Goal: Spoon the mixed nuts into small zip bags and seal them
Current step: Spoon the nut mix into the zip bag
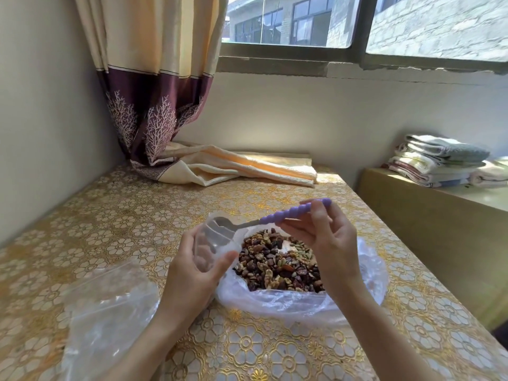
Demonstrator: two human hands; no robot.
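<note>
Left hand (192, 270) curls round a small clear plastic zip bag (211, 237), mouth held open, and the right hand (327, 237) pinches the lilac beaded handle of a metal spoon (275, 217), its bowl inside that bag. Between and just below both hands sits the heap of mixed brown nuts (277, 266) in a big crinkled clear plastic bag (288, 301). Spare clear zip bags (110, 303) lie left of the left wrist
</note>
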